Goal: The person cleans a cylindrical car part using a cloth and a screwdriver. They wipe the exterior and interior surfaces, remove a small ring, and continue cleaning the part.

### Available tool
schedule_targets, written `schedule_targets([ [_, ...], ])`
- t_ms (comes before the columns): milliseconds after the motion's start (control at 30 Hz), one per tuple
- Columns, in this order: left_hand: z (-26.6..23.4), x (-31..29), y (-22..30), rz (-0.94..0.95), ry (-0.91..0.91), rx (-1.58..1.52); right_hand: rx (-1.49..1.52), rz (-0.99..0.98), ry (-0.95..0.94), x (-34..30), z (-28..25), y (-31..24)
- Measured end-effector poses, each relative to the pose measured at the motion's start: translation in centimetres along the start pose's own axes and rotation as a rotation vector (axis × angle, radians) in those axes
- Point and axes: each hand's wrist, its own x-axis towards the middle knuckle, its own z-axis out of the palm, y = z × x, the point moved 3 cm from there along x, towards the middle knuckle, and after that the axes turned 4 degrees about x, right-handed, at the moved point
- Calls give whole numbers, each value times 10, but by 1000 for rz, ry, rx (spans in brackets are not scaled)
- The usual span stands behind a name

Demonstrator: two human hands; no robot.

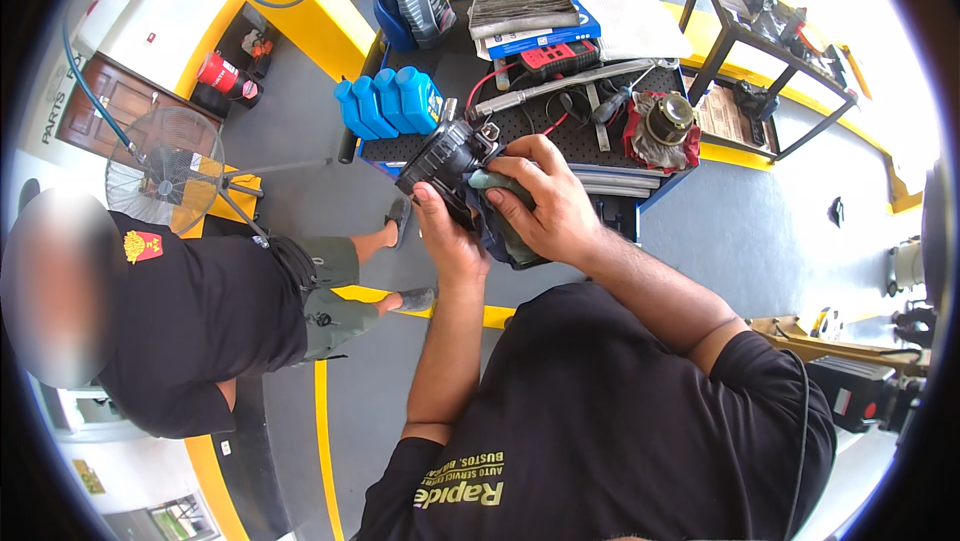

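Just in front of my chest, at the near edge of a tool cart, I hold a black round-mouthed car part (437, 156) with a clamp-like ring and small fittings, perhaps an air duct or housing. My left hand (455, 236) grips it from below, thumb up along its side. My right hand (555, 201) is closed on a dark grey-green rag (512, 231), pressed against the part's right side. Folds of the rag hang down between both hands. The underside of the part is hidden by my fingers and the cloth.
The cart's perforated black top (500, 131) carries blue bottles (390, 106), a grey oil jug (422, 3), a pleated filter (522, 9), a red tester (557, 59), a long torque wrench (570, 86) and a metal part on a red rag (668, 121). Another person (200, 311) stands at left near a fan (165, 169).
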Motion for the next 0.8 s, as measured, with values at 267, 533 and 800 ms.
schedule_targets([
  [267, 16, -4, 8, 205, -34, 158, -357, -22, 117, 11, -6, -29],
  [533, 9, 1, 14, 214, -43, 203, -335, -148, 28, 19, -22, -29],
  [800, 3, 3, 13, 129, -86, 198, -278, -73, -14, 8, -11, -42],
])
